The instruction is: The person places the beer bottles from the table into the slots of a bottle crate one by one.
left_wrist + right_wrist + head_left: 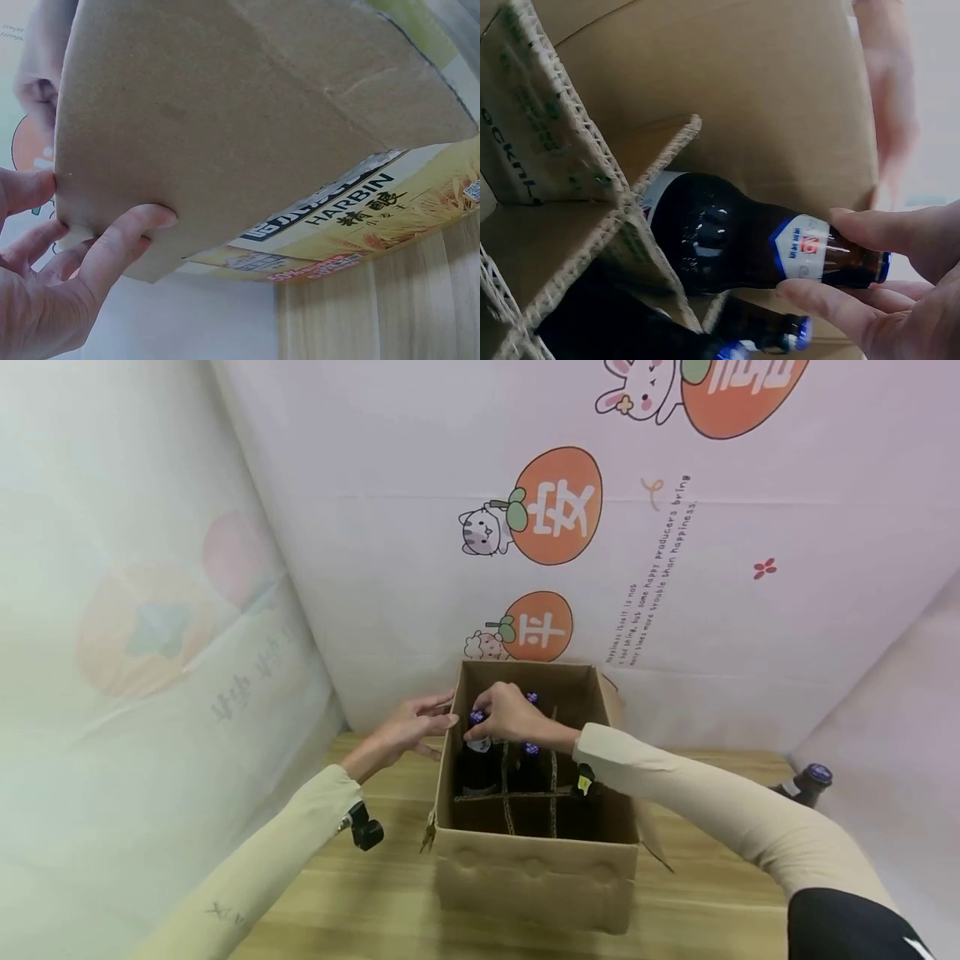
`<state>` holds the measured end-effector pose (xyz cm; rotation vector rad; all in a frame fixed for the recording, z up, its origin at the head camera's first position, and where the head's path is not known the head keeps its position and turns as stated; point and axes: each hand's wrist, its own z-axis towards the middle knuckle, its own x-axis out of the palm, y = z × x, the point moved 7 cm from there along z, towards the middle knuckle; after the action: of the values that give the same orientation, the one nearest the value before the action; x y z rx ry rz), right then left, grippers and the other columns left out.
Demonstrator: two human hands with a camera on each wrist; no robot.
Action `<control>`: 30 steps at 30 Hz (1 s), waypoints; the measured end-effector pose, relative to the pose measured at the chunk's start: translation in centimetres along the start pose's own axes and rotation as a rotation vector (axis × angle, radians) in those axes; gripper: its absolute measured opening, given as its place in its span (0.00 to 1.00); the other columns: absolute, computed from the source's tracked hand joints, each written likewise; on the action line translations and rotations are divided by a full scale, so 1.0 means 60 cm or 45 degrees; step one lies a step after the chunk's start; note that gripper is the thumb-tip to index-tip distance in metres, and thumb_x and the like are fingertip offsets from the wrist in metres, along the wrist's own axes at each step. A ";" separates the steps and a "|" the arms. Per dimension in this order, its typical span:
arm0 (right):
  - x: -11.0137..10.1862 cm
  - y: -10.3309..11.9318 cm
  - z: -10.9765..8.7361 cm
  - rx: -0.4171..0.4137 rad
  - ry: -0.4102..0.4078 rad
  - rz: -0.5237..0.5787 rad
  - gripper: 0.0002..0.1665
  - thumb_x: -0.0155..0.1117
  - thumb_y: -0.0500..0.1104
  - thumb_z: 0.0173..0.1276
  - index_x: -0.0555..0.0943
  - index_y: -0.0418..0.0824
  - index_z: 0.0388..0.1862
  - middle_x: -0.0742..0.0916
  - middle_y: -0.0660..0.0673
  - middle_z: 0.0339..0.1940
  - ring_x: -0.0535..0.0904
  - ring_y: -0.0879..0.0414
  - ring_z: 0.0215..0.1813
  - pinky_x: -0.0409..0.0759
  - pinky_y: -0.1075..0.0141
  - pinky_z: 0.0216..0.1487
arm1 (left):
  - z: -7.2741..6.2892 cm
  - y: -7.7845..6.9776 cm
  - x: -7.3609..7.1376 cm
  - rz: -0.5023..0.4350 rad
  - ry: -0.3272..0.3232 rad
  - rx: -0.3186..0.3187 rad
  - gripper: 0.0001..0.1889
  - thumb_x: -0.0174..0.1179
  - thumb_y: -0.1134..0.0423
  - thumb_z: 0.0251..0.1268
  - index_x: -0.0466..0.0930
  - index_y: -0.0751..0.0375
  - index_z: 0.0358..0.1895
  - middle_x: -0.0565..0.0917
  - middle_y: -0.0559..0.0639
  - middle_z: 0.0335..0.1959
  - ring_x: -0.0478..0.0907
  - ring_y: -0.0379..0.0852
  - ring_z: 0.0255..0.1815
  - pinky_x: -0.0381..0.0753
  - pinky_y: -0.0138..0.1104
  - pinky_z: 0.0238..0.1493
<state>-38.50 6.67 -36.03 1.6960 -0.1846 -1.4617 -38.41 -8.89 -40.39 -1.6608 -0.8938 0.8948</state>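
Observation:
Reaching into the divided cardboard box (536, 860), my right hand (512, 712) grips a dark beer bottle (712, 232) by its neck. In the right wrist view, thumb and fingers lie on either side of the neck, below the blue cap. The bottle's lower part sits behind the cardboard divider (641, 199), in a left compartment. My left hand (408, 727) rests against the box's left side with fairly straight, spread fingers. In the left wrist view, its fingertips touch the brown flap (202, 135) and its edge.
More capped bottles (780, 326) stand in neighbouring compartments. Another dark bottle (810, 783) stands at the right, partly hidden behind my right sleeve. The box is on a wood-grain table (360, 893), close to a printed white backdrop (405, 568).

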 end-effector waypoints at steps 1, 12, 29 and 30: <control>0.007 -0.003 0.000 -0.008 0.017 0.001 0.18 0.81 0.38 0.61 0.88 0.29 0.46 0.88 0.42 0.24 0.84 0.57 0.22 0.82 0.71 0.26 | 0.000 0.001 0.000 -0.002 0.003 -0.002 0.36 0.59 0.60 0.79 0.57 0.52 0.84 0.61 0.62 0.83 0.68 0.72 0.75 0.93 0.50 0.50; 0.059 -0.029 0.010 0.087 0.208 0.162 0.08 0.74 0.30 0.66 0.82 0.28 0.30 0.74 0.49 0.13 0.90 0.37 0.32 0.94 0.54 0.37 | 0.003 0.001 -0.006 -0.013 -0.012 -0.010 0.35 0.59 0.61 0.79 0.56 0.51 0.84 0.62 0.62 0.82 0.67 0.71 0.76 0.93 0.49 0.50; 0.036 -0.037 0.012 0.268 0.393 0.336 0.12 0.69 0.33 0.72 0.84 0.28 0.51 0.91 0.35 0.42 0.89 0.38 0.44 0.92 0.48 0.51 | 0.007 0.004 -0.002 0.005 -0.001 -0.016 0.36 0.58 0.60 0.80 0.55 0.51 0.85 0.61 0.64 0.82 0.67 0.71 0.76 0.93 0.50 0.51; 0.032 -0.038 0.012 0.278 0.390 0.354 0.11 0.68 0.33 0.73 0.84 0.28 0.51 0.91 0.35 0.43 0.89 0.38 0.45 0.92 0.47 0.53 | 0.007 0.004 -0.002 0.006 0.000 -0.015 0.36 0.59 0.60 0.80 0.55 0.51 0.85 0.61 0.64 0.82 0.67 0.71 0.76 0.93 0.50 0.51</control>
<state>-39.45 6.53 -38.95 1.9572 -0.4066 -0.9931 -38.81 -8.87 -40.72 -1.6741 -0.8969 0.8942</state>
